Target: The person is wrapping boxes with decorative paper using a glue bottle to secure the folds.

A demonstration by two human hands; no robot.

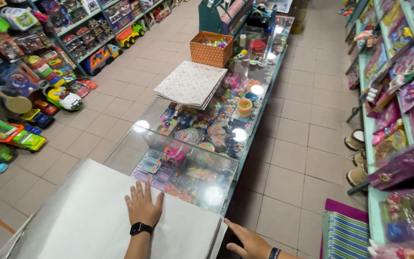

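Observation:
My left hand [143, 206] lies flat, fingers spread, on a large sheet of white paper [82, 216] spread over the near end of a glass display counter [202, 144]. A black watch sits on that wrist. My right hand [247, 241] rests open at the right edge of the paper, by the counter's corner, fingers pointing left; it holds nothing. A dark band is on that wrist.
Further along the counter lie a stack of patterned wrapping paper [190, 84] and an orange basket [211, 48]. Toy shelves [34, 72] line the left aisle, packaged goods shelves [398, 120] the right. A striped mat [346, 235] lies on the tiled floor.

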